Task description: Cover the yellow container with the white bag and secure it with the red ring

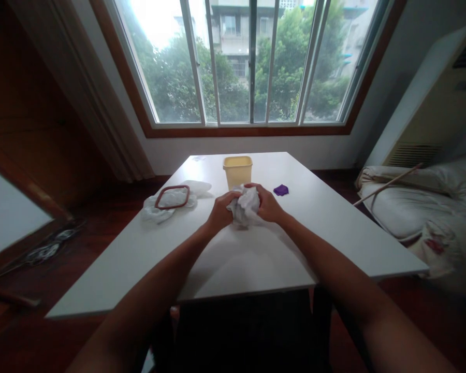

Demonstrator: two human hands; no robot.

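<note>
Arms (166, 272) converge forward, left hand (220, 211) and right hand (270, 205) clasping white plastic (245, 208).

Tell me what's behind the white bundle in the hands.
Behind the bundle stands the yellow bin, rim and upper front showing. The bundle, left hand and right hand cover its base, which cannot be seen.

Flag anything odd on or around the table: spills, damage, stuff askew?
Mainly the brown frame: it lies askew atop a rumpled plastic bag, left on the table. Also, a stick slants across the pale cushion at right. No visible spill or damage.
</note>
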